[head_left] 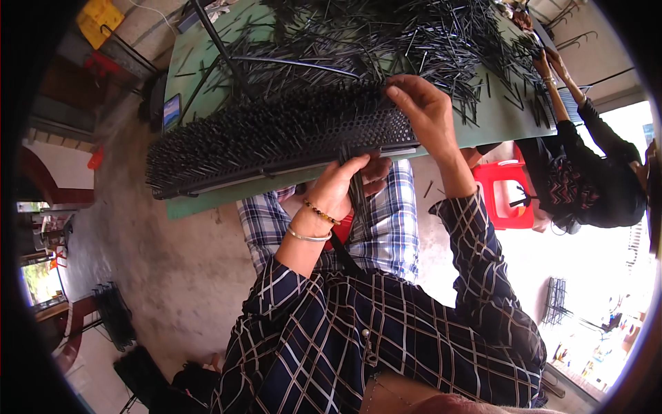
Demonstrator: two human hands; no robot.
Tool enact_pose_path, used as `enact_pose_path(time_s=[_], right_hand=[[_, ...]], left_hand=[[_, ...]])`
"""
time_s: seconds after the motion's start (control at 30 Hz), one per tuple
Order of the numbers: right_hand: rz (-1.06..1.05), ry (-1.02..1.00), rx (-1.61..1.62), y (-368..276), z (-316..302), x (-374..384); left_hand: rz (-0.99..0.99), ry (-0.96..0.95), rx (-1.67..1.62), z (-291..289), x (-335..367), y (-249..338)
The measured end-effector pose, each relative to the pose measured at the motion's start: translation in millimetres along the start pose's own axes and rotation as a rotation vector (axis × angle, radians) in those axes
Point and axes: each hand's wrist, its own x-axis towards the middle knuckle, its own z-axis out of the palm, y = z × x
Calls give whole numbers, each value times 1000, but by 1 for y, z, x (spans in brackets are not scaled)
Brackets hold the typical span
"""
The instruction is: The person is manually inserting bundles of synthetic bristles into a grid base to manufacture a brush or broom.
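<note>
A long black perforated board (392, 130) lies across the near edge of the table, tilted toward me. Rows of thin black sticks (255, 134) stand in its holes over the left and middle, while bare holes show at the right end. Below the board's front edge, my left hand (338, 185) is closed round a bundle of thin black sticks (358, 196). My right hand (426, 110) is at the board's far right corner, its thumb and forefinger pinched together. Whatever is between those fingertips is too small to make out.
Loose black sticks lie heaped over the green table (514, 124). A phone (172, 112) rests at its left edge, near a dark upright bar (217, 41). At the right, another person's hands (549, 65) reach among sticks, beside a red stool (498, 196).
</note>
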Motion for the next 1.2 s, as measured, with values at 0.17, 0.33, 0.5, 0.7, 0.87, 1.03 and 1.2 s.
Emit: enact_pose_path(time_s=[0.17, 0.33, 0.5, 0.7, 0.87, 1.03, 1.2], right_hand=[[-139, -29, -190, 18, 9, 16], [-130, -41, -194, 25, 11, 19], [-188, -11, -202, 23, 14, 14], [-163, 28, -253, 24, 12, 10], [-194, 41, -238, 25, 16, 8], [-296, 62, -335, 32, 13, 10], [-272, 1, -304, 31, 12, 10]], left_hand=[[-32, -8, -20, -7, 6, -3], [-118, -71, -152, -24, 2, -9], [-129, -91, -159, -33, -7, -18], [-47, -120, -135, -28, -11, -15], [-147, -95, -214, -37, -17, -32], [-76, -63, -21, -34, -15, -24], [-16, -44, 96, -41, -14, -37]])
